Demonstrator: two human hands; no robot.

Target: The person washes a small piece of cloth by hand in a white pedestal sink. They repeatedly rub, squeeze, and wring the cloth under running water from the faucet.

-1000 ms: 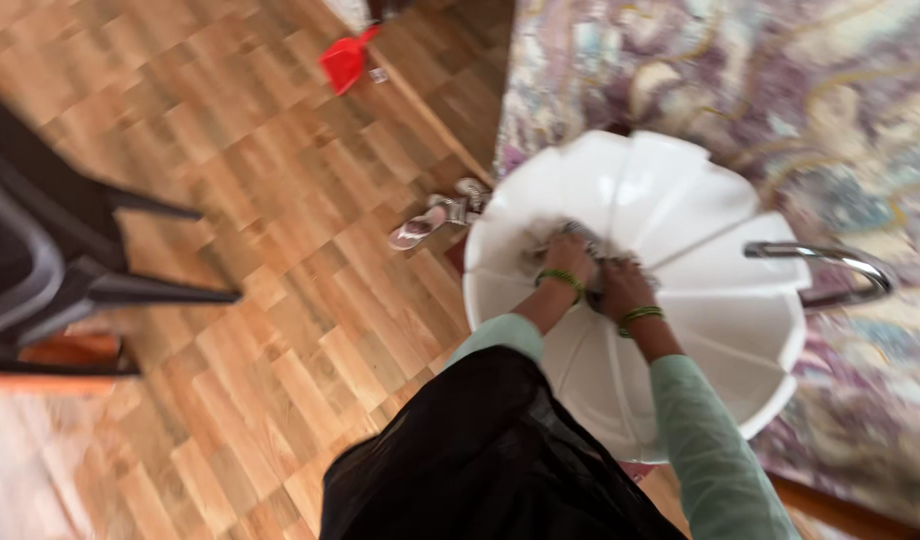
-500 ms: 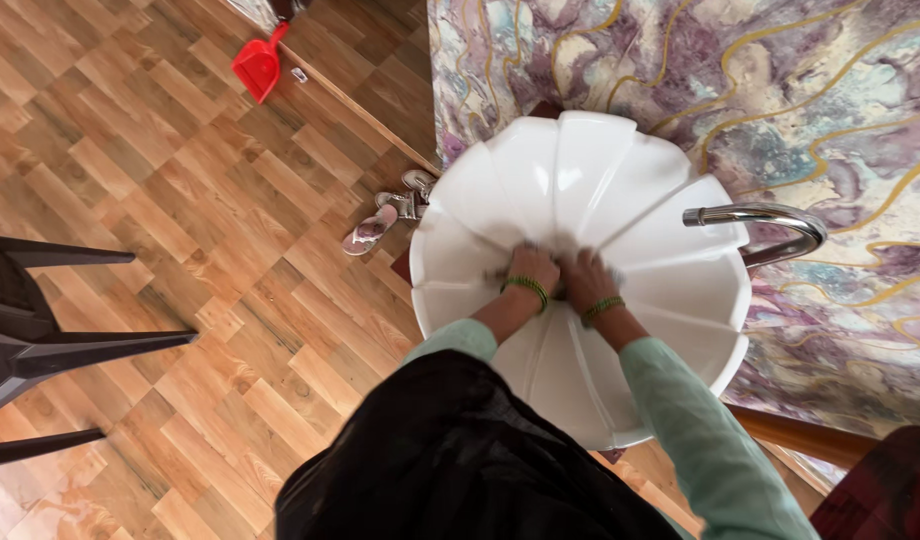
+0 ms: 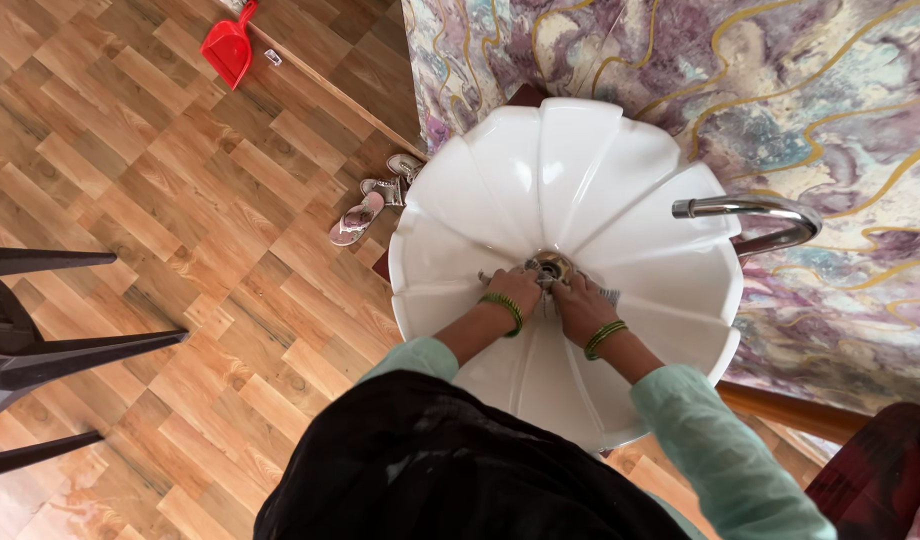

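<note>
Both hands down in white fluted basin [image 3: 580,150], just near side of drain [image 3: 551,265]. Left hand [image 3: 515,290] and right hand [image 3: 578,298] curled, side by side, pressing small grey cloth [image 3: 607,295] against bowl. Chrome tap [image 3: 750,212] over basin's right rim. Sandals [image 3: 365,205] on floor left of basin; red dustpan [image 3: 228,50] farther off.

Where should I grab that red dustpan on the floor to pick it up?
Take the red dustpan by its handle, the narrow stem sticking out of the pan's far end, toward the top of the view. It lies flat on the wooden floor, so come from above and close a grip around the stem; the wide, thin pan offers less to hold.
</note>
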